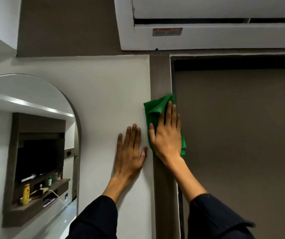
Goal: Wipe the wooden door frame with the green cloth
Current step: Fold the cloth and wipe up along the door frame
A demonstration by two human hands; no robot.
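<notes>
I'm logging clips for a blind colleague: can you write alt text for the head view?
A person's right hand presses a green cloth flat against the vertical brown wooden door frame, while the left hand rests open on the white wall beside it. An arched mirror hangs at left, and a white air conditioner sits above the door.

Wall shelf (40,202) in mirror reflection: yellow bottle (26,194) (upright), white cable (59,198), small bottles behind.

Bare door frame (160,75) above, air conditioner (207,31) overhead
</notes>
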